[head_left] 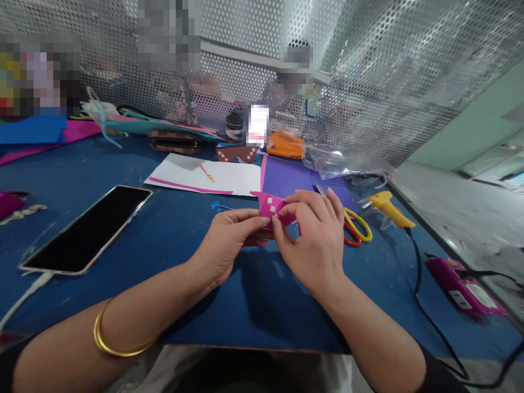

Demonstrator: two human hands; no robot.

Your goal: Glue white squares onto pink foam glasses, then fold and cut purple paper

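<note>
A small pink paper piece (pixel 273 208) with white squares on it is held over the blue tabletop (pixel 172 229). My left hand (pixel 229 243) pinches its lower left edge with thumb and fingertips. My right hand (pixel 317 240) is closed on its right side, with fingers curled over the top. Both hands meet at the paper, just above the table. A gold bangle (pixel 107 339) sits on my left forearm.
A phone (pixel 88 228) with a white cable lies at left. White paper (pixel 207 176) and a purple sheet (pixel 286 179) lie behind the hands. Scissors (pixel 357 226), a yellow glue gun (pixel 388 208) and a pink device (pixel 464 285) are at right. A perforated metal screen (pixel 368 82) stands behind.
</note>
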